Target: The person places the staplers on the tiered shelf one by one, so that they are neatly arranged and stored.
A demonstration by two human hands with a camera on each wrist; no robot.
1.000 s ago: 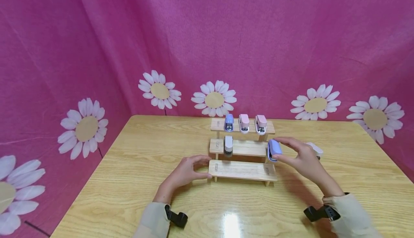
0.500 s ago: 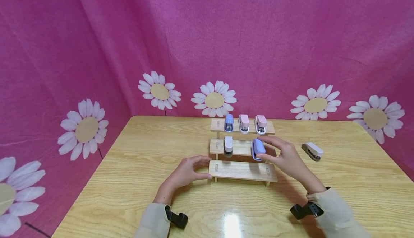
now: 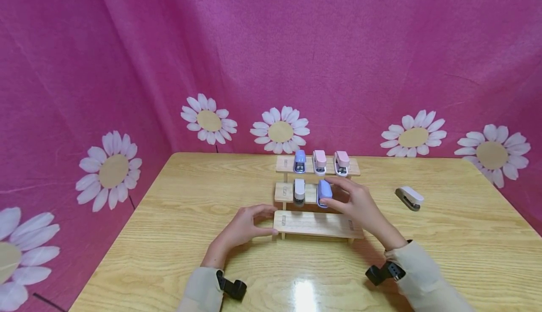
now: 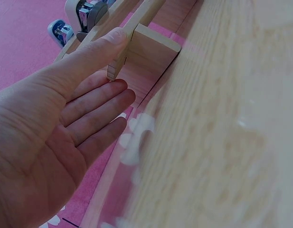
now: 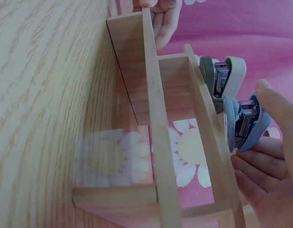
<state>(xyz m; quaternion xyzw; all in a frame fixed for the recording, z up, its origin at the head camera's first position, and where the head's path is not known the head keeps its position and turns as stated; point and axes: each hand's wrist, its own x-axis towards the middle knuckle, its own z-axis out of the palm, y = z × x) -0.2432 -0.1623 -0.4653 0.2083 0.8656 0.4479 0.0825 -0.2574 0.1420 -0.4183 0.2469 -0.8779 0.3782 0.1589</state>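
Observation:
My right hand (image 3: 356, 204) pinches a periwinkle-blue stapler (image 3: 324, 193) between thumb and fingers on the middle step of a three-tier wooden display stand (image 3: 315, 222). A white stapler (image 3: 299, 191) sits just left of it, a small gap between them. In the right wrist view the held blue stapler (image 5: 248, 121) stands at the step's edge, its metal front showing. My left hand (image 3: 244, 225) is at the left end of the lowest step. Its thumb touches that end, and the fingers extend nearly straight in the left wrist view.
On the top step stand a blue stapler (image 3: 299, 161) and two pink staplers, one in the middle (image 3: 319, 162) and one at the right (image 3: 341, 163). Another white stapler (image 3: 410, 197) lies on the wooden table (image 3: 457, 236) to the right. A pink flowered cloth (image 3: 338, 67) hangs behind.
My right hand has carried the blue stapler leftward from the stand's right end to beside the white stapler on the middle step. The left hand has stayed put.

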